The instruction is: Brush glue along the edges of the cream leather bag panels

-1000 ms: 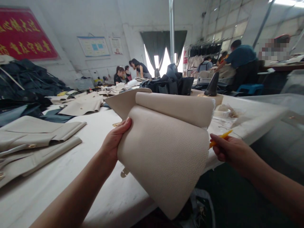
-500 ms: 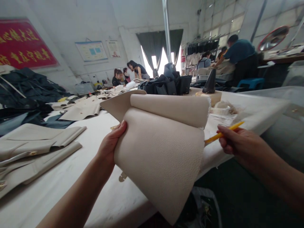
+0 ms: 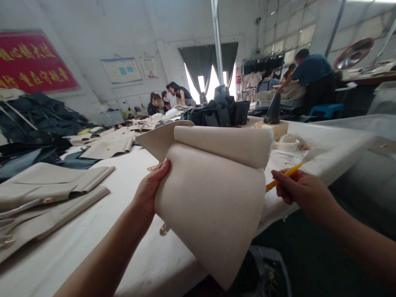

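Note:
My left hand [image 3: 150,187] grips the left edge of a folded cream leather piece [image 3: 213,198], which I hold up over the near edge of the white table [image 3: 102,231]. Its upper flap curls over toward me and its lower corner hangs below the table edge. My right hand [image 3: 298,189] is closed around a thin yellow stick-like tool [image 3: 283,176] whose tip points at the right edge of the leather, just under the curled flap.
More cream leather pieces [image 3: 46,194] lie stacked at the left, others [image 3: 108,146] farther back. Dark bags [image 3: 219,111] and a black cone-shaped form [image 3: 274,109] stand on the table. Several people work in the background, one in a blue top [image 3: 311,70] at right.
My right hand with the yellow tool drew back to the right, then came in again toward the leather's right edge. The leather and my left hand stayed nearly still.

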`<control>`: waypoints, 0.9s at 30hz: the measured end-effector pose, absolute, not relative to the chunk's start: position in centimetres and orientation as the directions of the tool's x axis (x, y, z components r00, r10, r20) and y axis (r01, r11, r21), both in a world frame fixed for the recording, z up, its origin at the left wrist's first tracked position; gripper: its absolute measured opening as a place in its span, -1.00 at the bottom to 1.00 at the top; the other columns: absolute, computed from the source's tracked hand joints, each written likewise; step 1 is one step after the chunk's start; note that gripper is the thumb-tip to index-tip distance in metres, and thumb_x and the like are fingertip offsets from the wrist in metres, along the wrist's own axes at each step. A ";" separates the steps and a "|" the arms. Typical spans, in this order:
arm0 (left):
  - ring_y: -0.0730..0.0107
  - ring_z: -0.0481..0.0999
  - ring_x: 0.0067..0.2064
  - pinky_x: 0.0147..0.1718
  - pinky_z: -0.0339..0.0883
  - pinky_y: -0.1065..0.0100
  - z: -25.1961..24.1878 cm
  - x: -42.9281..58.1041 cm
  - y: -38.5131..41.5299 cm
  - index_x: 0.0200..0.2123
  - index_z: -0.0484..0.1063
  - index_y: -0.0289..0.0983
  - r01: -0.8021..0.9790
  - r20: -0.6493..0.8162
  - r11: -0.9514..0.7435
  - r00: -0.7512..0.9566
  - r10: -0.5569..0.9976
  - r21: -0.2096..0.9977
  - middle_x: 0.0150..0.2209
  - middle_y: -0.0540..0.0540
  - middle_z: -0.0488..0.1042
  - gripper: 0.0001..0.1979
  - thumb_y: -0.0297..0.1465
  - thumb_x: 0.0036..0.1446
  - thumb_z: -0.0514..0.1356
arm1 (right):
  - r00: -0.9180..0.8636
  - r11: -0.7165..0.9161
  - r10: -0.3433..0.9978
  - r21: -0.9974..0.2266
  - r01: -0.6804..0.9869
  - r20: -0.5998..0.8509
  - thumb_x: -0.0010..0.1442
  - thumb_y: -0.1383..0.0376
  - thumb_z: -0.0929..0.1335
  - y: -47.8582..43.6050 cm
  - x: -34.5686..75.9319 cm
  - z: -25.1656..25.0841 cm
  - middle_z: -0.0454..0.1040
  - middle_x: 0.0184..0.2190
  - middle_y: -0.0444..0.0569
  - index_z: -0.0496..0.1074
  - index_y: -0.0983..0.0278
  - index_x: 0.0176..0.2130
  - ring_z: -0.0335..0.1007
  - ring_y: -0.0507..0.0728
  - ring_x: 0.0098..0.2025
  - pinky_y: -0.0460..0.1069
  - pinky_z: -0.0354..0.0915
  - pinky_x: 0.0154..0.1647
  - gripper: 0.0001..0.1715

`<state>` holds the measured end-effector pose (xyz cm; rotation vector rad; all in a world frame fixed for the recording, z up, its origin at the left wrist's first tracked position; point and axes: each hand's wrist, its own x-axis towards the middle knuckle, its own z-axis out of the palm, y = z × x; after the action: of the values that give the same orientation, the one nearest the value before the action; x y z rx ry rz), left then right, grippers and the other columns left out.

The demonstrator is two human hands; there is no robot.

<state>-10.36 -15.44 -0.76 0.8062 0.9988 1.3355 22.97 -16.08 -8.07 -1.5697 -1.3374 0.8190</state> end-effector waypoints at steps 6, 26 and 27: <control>0.22 0.64 -0.43 -0.31 0.62 0.26 -0.7 -10.3 -15.5 -0.16 0.52 -0.35 -0.419 -0.121 0.102 -0.019 0.993 0.902 -0.41 -0.12 0.62 -0.82 -0.44 0.15 0.25 | 0.160 -0.170 0.977 -0.970 0.172 -0.143 -0.40 -0.41 0.42 -16.3 22.1 -8.1 0.24 -0.72 -0.05 0.28 0.26 -0.69 0.04 -0.03 -0.69 -0.08 0.00 -0.64 -0.18; 0.27 0.60 -0.49 -0.40 0.59 0.29 -1.2 -10.4 -15.5 -0.10 0.50 -0.34 -0.398 -0.110 0.111 0.025 0.994 0.911 -0.42 -0.12 0.61 -0.74 -0.36 0.14 0.27 | 0.172 0.050 0.969 -0.821 0.569 0.179 -0.19 -0.56 0.19 -17.0 22.4 -7.6 0.31 -0.73 -0.01 0.32 0.20 -0.59 0.19 0.09 -0.69 0.01 0.15 -0.60 -0.09; 0.27 0.60 -0.49 -0.41 0.58 0.30 -1.2 -10.4 -15.5 -0.12 0.50 -0.34 -0.399 -0.107 0.108 0.024 0.994 0.911 -0.42 -0.12 0.61 -0.75 -0.36 0.14 0.27 | 0.170 0.039 0.972 -0.823 0.567 0.163 -0.17 -0.55 0.19 -17.5 22.6 -7.5 0.30 -0.73 0.00 0.32 0.21 -0.63 0.18 0.09 -0.69 0.01 0.15 -0.60 -0.10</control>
<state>-10.43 -15.45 -1.16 0.8274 0.9522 1.2944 22.60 -17.46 -7.47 -1.6307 -1.4984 0.6262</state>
